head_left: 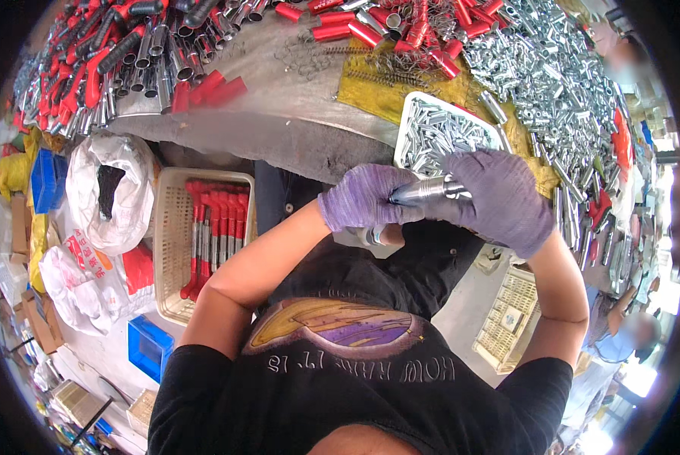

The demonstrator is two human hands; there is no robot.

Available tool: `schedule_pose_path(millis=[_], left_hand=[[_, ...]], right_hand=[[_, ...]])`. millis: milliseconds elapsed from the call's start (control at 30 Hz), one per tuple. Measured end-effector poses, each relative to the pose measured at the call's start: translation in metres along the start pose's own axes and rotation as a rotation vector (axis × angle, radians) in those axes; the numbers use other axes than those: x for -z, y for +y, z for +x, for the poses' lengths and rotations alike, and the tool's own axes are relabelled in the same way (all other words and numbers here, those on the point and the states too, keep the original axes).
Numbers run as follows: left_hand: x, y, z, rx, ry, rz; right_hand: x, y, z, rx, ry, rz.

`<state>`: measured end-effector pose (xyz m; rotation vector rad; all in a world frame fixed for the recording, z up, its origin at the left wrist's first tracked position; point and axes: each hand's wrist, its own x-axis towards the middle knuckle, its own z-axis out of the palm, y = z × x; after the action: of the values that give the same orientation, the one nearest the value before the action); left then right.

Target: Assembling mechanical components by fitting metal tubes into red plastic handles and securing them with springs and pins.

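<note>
A shiny chrome metal tube (422, 191) lies crosswise between my two gloved hands, over the table's near edge. My left hand (366, 199), in a purple knit glove, is closed round its left end. The right end is in the grip of my right hand (503, 199), also purple-gloved, whose fingers hide part of the tube. Just beyond the hands stands a white tray (401, 135) filled with small metal pins (444, 133); my right hand overlaps its near side.
Red-and-black-handled tools with chrome tubes (105, 57) pile up at far left. Springs (389, 76) and red sleeves (364, 32) lie at the back; loose metal parts (552, 83) heap on the right. A beige crate (169, 250) with red tools and a white sack (82, 189) stand at left.
</note>
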<state>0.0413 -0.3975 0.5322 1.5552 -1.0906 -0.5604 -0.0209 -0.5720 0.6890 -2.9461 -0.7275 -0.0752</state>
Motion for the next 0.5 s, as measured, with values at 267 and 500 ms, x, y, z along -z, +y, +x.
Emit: schedule_pose_path(millis=[267, 500], left_hand=[[-0.007, 0.003, -0.001, -0.076, 0.011, -0.035], [-0.032, 0.005, -0.059, 0.203, 0.475, -1.127]], right_hand=[[-0.026, -0.011, -0.015, -0.140, 0.054, 0.210], [-0.062, -0.054, -0.062, -0.192, -0.007, 0.276]])
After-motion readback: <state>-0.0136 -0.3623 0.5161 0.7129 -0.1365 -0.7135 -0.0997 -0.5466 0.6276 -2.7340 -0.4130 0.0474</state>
